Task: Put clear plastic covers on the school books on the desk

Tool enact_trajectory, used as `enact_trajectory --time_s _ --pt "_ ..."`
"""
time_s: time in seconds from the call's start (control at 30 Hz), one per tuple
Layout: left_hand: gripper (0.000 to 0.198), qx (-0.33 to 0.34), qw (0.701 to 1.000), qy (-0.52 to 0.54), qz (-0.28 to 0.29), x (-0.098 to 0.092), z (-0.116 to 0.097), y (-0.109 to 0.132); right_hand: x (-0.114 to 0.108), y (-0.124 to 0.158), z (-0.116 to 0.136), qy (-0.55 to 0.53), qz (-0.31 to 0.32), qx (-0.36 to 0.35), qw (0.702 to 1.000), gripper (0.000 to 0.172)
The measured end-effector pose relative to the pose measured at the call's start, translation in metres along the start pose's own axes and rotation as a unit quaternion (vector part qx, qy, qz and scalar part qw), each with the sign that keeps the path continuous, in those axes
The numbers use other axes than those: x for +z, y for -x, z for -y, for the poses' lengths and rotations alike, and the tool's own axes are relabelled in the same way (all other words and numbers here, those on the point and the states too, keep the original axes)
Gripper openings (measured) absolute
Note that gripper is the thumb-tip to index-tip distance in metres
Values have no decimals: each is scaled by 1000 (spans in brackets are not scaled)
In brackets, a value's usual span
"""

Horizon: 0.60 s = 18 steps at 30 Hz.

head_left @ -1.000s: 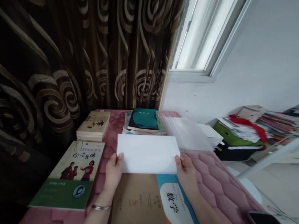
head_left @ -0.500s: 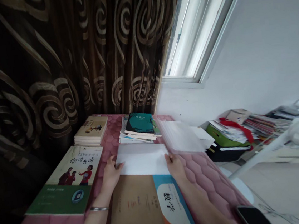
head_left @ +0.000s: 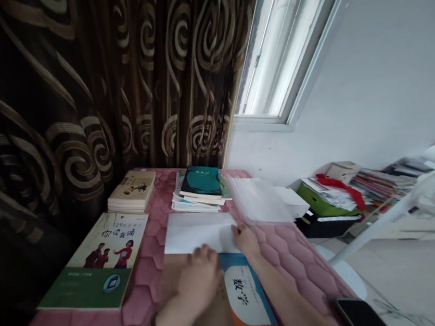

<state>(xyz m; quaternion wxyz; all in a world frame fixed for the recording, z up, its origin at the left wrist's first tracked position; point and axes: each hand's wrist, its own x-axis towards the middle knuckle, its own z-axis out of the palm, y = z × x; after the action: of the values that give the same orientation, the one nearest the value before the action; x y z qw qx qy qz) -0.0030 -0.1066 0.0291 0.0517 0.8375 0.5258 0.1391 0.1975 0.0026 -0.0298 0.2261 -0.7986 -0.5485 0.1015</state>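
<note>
though flat, blank white sheet (head_left: 194, 232)

Two hands (head_left: 199, 277) (head_left: 245, 238), one white sheet (head_left: 191, 230)

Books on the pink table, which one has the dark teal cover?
The book on top of the messy pile at the far end. The stack beside it is beige; the big book at left is green and cream.
</note>
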Motion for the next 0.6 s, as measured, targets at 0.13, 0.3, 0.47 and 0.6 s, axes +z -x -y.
enact_trajectory --time_s 0.13,0.3,0.47,0.6 --pt "24 157 986 -54 17 44 -27 45 -3 2 2 3 8 -2 1000 36" --pt "27 228 958 -166 -52 77 -6 79 -5 4 3 -3 16 -6 1000 38" --pt "30 271 925 -257 -71 65 -13 86 -8 -1 3 3 29 -7 1000 37" --pt "32 281 912 -291 -70 42 -27 85 -13 -1 3 12 38 -16 999 37"
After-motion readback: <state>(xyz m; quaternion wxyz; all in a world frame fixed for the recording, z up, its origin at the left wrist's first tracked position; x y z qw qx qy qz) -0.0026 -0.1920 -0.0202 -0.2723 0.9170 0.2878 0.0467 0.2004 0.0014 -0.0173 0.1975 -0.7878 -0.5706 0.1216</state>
